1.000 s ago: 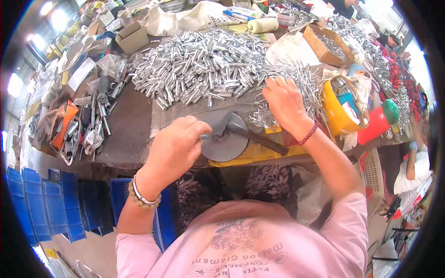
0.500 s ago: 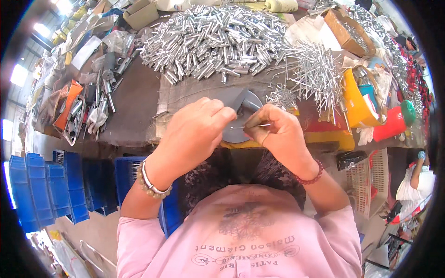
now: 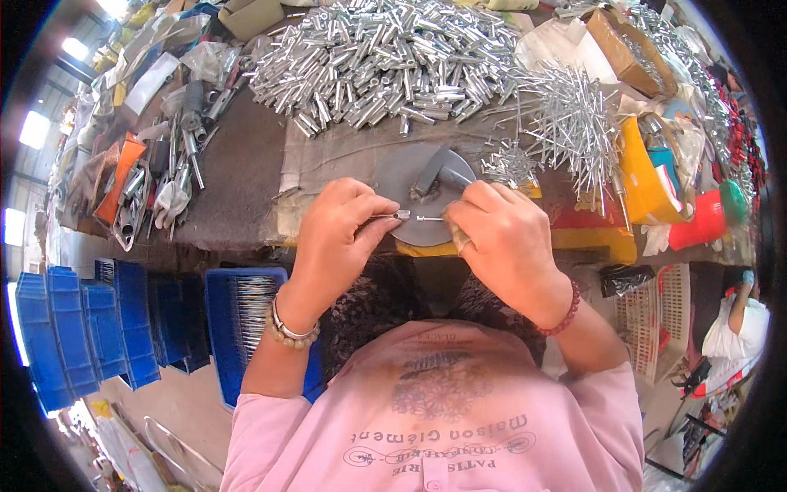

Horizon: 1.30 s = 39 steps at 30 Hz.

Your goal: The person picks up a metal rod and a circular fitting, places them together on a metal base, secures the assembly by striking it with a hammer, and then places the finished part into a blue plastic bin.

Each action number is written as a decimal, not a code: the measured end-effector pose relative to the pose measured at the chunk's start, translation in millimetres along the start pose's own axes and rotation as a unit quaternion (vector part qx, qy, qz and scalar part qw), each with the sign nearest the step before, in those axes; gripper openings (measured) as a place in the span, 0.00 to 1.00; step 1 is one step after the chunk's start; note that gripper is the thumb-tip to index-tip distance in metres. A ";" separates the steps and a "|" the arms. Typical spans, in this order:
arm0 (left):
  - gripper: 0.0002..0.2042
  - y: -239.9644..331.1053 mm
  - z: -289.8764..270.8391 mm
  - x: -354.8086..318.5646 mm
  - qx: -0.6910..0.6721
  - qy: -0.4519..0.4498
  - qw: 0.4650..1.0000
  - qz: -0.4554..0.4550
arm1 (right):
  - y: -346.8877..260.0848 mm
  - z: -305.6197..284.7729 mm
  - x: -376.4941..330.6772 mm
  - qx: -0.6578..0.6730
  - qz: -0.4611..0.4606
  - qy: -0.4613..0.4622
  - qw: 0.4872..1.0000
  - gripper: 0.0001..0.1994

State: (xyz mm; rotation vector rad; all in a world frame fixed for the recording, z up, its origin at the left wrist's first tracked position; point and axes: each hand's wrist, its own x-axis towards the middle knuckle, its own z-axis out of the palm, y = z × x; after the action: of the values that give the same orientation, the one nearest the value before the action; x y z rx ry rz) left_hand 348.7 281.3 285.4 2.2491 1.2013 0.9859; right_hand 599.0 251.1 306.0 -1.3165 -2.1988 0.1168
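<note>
Two closed pinches near table edge [image 3: 225,234]: left hand [image 3: 343,230] on metal piece [image 3: 402,215], right hand [image 3: 502,239] on rod [image 3: 430,218], ends apart; shirt [image 3: 352,410] lettered.

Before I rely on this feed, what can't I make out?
All in the head view:
- Metal piece: rear end hidden by the left hand.
- Thin rod: other end hidden by the right hand.
- Hammer-like tool: handle's end covered by the right hand.
- Cardboard box, upper left: cut off by the top edge.
- Small metal bits: too small to count.
</note>
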 end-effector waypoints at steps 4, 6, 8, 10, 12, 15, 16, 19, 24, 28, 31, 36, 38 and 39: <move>0.07 1.2 2.2 -3.7 -0.012 0.012 1.000 0.000 | -0.9 0.5 1.8 -0.046 -0.033 0.016 0.998 0.05; 0.08 -0.2 2.3 -5.6 -0.020 0.016 1.000 -0.011 | 0.2 0.4 1.0 -0.040 -0.029 0.013 0.999 0.05; 0.08 2.1 -0.5 -5.0 -0.017 0.004 1.000 -0.020 | 1.7 0.7 1.2 -0.020 -0.034 0.013 0.999 0.06; 0.08 3.2 -1.7 -5.2 -0.015 -0.008 0.999 -0.029 | 3.0 1.7 0.4 -0.015 -0.030 0.013 0.999 0.06; 0.08 3.1 -1.2 -4.0 -0.032 -0.026 0.998 -0.046 | 5.2 2.8 -0.2 -0.010 -0.026 0.014 1.000 0.07; 0.08 4.6 0.7 -5.6 -0.055 -0.022 0.996 -0.069 | 7.9 3.1 0.1 0.004 -0.013 0.010 1.000 0.07; 0.08 5.8 1.1 -6.0 -0.055 -0.023 0.996 -0.069 | 8.4 2.8 0.6 0.009 -0.014 0.009 1.000 0.06; 0.08 6.9 2.0 -6.9 -0.046 -0.012 0.997 -0.065 | 10.0 3.6 1.4 0.015 -0.016 0.007 1.000 0.05; 0.08 1.3 5.3 -8.9 -0.061 0.005 0.997 -0.041 | 12.5 4.8 3.6 0.021 -0.027 0.005 0.999 0.04; 0.08 2.7 8.2 -10.2 -0.078 0.010 0.995 -0.057 | 13.8 6.6 8.0 0.035 -0.045 -0.006 0.998 0.04; 0.08 1.0 10.7 -8.9 -0.084 0.002 0.996 -0.043 | 12.0 12.1 9.4 0.027 -0.058 -0.003 0.998 0.04; 0.08 3.4 7.3 -11.1 -0.058 0.000 0.997 -0.052 | 15.8 2.5 12.0 -0.005 -0.076 -0.001 0.997 0.03; 0.08 4.1 7.2 -12.2 -0.060 0.005 0.997 -0.054 | 36.3 -6.8 14.4 0.034 0.007 0.082 0.996 0.03; 0.07 4.0 8.4 -13.1 -0.061 0.007 0.996 -0.058 | 47.3 -15.6 16.7 0.005 0.033 0.090 0.995 0.04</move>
State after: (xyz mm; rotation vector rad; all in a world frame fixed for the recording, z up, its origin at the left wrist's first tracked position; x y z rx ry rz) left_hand 352.2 267.9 277.1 2.0585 1.2288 1.0023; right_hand 638.1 286.0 309.5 -1.3403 -2.0022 0.0341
